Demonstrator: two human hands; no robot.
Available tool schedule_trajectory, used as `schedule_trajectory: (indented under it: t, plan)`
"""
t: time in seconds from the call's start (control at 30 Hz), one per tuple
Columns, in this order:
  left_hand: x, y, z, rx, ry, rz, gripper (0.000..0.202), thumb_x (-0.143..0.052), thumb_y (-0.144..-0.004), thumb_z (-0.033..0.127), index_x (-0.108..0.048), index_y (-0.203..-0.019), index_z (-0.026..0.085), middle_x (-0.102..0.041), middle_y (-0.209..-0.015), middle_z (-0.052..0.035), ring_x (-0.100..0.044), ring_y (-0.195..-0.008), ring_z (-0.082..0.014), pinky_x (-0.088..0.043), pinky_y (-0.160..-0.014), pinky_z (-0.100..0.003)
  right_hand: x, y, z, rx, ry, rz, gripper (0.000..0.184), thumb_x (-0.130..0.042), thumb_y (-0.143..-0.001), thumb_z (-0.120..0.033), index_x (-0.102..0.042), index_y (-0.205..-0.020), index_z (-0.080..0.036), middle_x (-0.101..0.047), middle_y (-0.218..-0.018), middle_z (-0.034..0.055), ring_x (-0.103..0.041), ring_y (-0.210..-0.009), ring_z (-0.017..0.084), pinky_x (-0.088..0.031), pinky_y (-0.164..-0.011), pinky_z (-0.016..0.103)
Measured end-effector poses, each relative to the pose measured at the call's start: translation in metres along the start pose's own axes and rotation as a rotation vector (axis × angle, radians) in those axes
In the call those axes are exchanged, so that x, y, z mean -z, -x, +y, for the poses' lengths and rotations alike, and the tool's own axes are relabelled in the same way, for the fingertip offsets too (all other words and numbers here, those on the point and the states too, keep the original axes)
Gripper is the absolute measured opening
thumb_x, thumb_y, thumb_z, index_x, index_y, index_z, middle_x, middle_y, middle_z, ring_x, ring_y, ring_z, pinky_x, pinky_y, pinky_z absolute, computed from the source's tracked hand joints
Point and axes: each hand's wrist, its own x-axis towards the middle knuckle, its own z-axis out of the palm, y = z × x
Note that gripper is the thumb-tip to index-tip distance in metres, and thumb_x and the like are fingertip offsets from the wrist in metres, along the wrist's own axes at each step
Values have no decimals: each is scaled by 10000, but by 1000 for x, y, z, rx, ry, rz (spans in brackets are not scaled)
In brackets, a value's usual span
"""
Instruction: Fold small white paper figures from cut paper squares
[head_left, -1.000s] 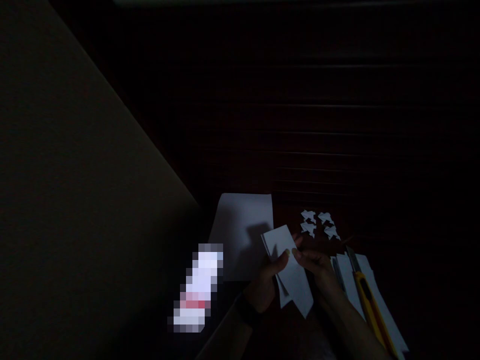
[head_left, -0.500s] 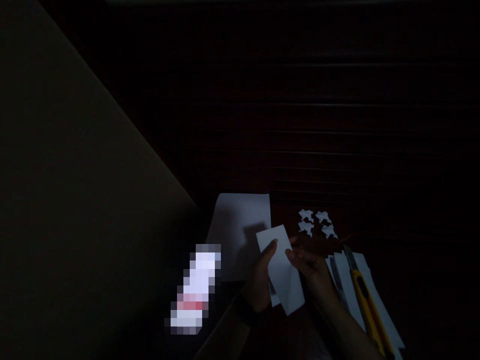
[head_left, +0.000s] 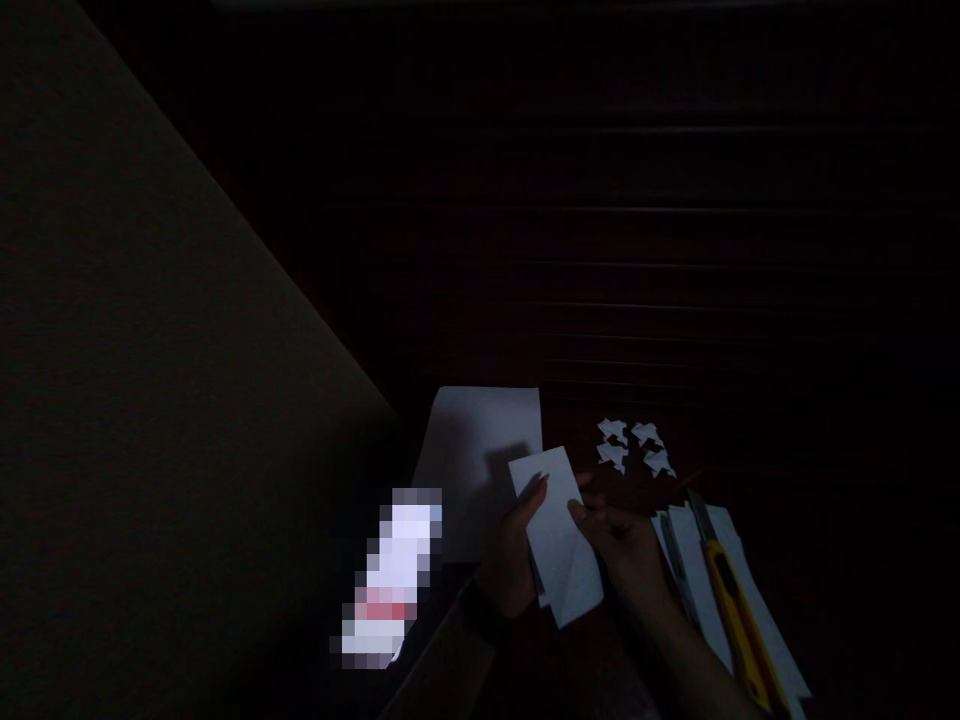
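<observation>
A folded piece of white paper [head_left: 559, 545] is held between both hands, tilted, with a diagonal crease near its lower end. My left hand [head_left: 514, 555], with a dark band at the wrist, grips its left edge, thumb on the upper face and fingers hidden behind. At the right edge my right hand [head_left: 619, 540] pinches the paper, its thumb on top. Several small folded paper figures [head_left: 612, 457] lie beyond my right hand. A yellow box cutter [head_left: 731, 610] rests beside my right forearm on a stack of white paper [head_left: 772, 620].
A large white sheet [head_left: 487, 420] lies on the dark table behind my left hand. To the left is a bright, pixelated object [head_left: 394, 575]. A pale wall-like surface [head_left: 150, 400] slopes along the left side. Dark slatted wood [head_left: 600, 210] fills the background.
The folded paper and both hands have shifted slightly left. My left thumb has slid a little towards the paper's left edge. Both hands keep their hold.
</observation>
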Motion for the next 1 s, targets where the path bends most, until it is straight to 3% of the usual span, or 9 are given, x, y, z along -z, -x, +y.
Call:
schedule_trajectory:
  t: [0.13,0.3,0.6,0.83,1.0]
  plan:
    - [4,-2,-4,50,48,-14,515,-407,-877,439,-505,-1223,71,-638,-1067,-168,-585,-996,-287,-396,-880,-388,3,0,1,5,-4,-53,241,-661,-731,-366,-650,-627,-149,-604,-599,5,-521,-570,151,-391,-536,259]
    - [4,-1,0,16,-1,28,514,-419,-867,451,-520,-1213,85,-635,-1075,-162,-582,-997,-289,-396,-878,-389,5,1,0,13,34,-76,343,-661,-734,-354,-535,-491,-148,-472,-498,-47,-400,-486,93,-315,-488,227]
    - [-14,9,16,25,-64,45,506,-415,-861,461,-569,-1151,75,-665,-1010,-160,-589,-985,-298,-395,-880,-397,1,6,-5,51,124,-71,396,-635,-756,-333,-435,-466,-152,-325,-495,-56,-283,-490,74,-241,-457,217]
    - [-11,8,8,9,-51,19,474,-459,-858,377,-527,-1205,62,-645,-1065,-171,-586,-994,-302,-382,-891,-402,2,6,0,40,163,-31,354,-607,-771,-364,-507,-513,-144,-377,-495,-43,-318,-478,83,-252,-439,217]
    - [-5,5,8,28,-30,18,491,-428,-868,407,-516,-1221,77,-640,-1078,-157,-575,-1019,-292,-374,-905,-392,2,5,0,76,147,-95,384,-624,-760,-343,-450,-478,-151,-323,-512,-51,-286,-503,79,-240,-467,220]
